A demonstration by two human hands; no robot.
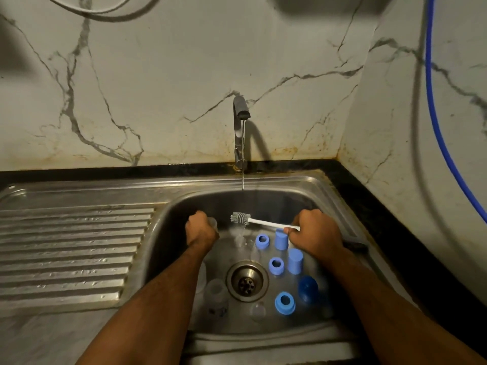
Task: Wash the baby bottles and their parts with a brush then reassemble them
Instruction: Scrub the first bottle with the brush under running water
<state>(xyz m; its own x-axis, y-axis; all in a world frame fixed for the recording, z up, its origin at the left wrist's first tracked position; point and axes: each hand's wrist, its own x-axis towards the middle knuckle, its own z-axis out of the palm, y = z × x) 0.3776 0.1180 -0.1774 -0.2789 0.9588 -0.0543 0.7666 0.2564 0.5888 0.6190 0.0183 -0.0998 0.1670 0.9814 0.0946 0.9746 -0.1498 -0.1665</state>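
Head view: sink (311, 185) holds blue rings (284, 302) (caps (295, 260) too).

- Head view: single wide-angle camera, worn high, close above the near edge of the sink (311, 185).
- Facing: forward and down, toward the tap (239, 127) and marble wall (171, 75) at the far edge.
- Coverage: basin centred; drainboard (71, 248) left; wall corner right.
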